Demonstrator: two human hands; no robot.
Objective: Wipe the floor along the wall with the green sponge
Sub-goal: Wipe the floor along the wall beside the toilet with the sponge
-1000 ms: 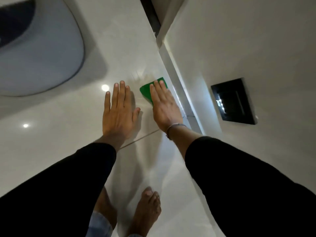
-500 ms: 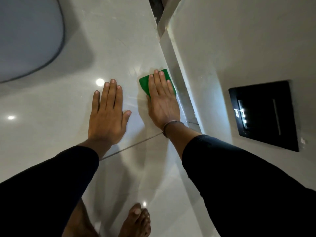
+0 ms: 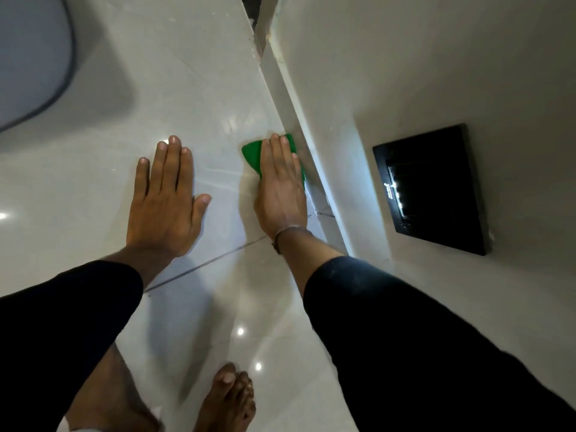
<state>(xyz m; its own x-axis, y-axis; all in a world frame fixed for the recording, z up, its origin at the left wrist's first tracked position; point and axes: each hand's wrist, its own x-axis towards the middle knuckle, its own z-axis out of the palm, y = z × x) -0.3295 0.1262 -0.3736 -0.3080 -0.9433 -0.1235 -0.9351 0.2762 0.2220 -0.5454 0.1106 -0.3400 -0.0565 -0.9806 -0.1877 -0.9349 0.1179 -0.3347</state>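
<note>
The green sponge (image 3: 253,154) lies flat on the glossy white tiled floor (image 3: 202,88), right beside the skirting (image 3: 314,157) at the foot of the wall (image 3: 405,57). My right hand (image 3: 280,188) presses down on it with fingers together, covering most of it; only the sponge's left corner and a thin right edge show. My left hand (image 3: 165,207) rests palm-down on the bare tile to the left, fingers slightly spread, holding nothing.
A black switch plate (image 3: 433,188) with small lit points sits on the wall to the right. A large grey rounded object (image 3: 28,57) lies at the far left. My bare foot (image 3: 227,400) stands on the tile below. A dark gap (image 3: 252,4) opens at the wall's far end.
My right hand has slid the sponge rightward, up against the skirting. The left hand stays flat on the tile. The view has shifted, bringing the switch plate more into sight.
</note>
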